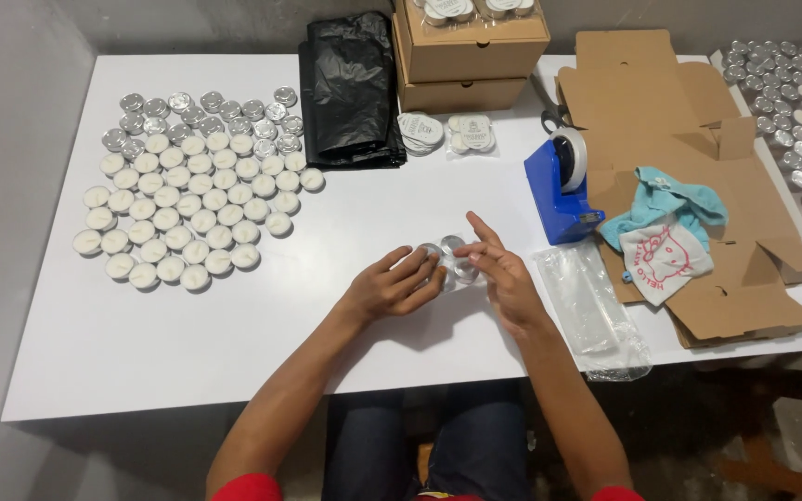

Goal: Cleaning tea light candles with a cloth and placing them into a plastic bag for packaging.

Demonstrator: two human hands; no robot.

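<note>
Both hands work at the near middle of the white table [234, 353], directly in front of the seated person. The left hand [392, 286] and the right hand [503, 278] meet around a small cluster of tealight candles [449, 258] in a clear wrapping, held just above the table surface; the fingers of both hands are curled about the cluster, the left from the side and below, the right from above with its index finger extended. The items appear light, small and rigid at the rim, each a thin metal cup filled with wax (thin cups of this kind dent easily under pinching). The clear film looks smooth and likely slippery, so a hold across the cup walls, not the film alone, is judged the safer grip. To the left lies a spread of loose candles [187, 199]. A blue tape dispenser [559, 190] and a stack of clear bags [591, 301] lie to the right, near flattened cardboard [679, 111].
</note>
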